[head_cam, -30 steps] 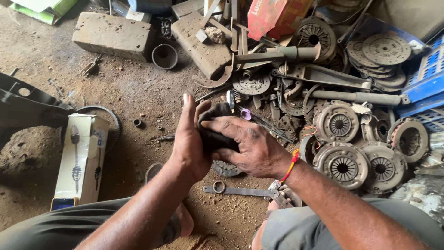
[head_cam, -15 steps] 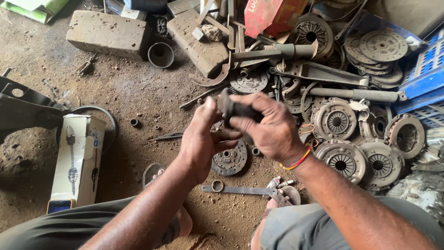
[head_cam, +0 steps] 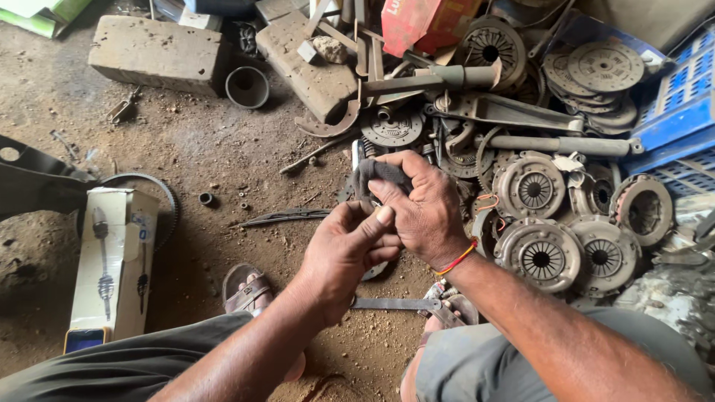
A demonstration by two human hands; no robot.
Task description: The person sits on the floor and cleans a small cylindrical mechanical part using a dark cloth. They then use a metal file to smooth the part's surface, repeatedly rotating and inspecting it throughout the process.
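Above dirt floor (head_cam: 186,149), both hands (L (head_cam: 342,249), R (head_cam: 421,212)) grip dark cloth (head_cam: 372,173).

I see my two hands in the middle, the left hand (head_cam: 346,249) just below the right hand (head_cam: 421,208), touching, with a cloth (head_cam: 376,173) between their fingers. To the left a long box (head_cam: 112,268) lies on the dirt floor (head_cam: 186,156), partly on top of a toothed ring (head_cam: 165,202), and a block (head_cam: 153,52) sits far back with a small pot (head_cam: 247,87) just to its right. To the right a pile of round clutch plates (head_cam: 540,253) lies near a crate (head_cam: 674,112), and a flat wrench (head_cam: 395,304) lies on the floor under my arms.
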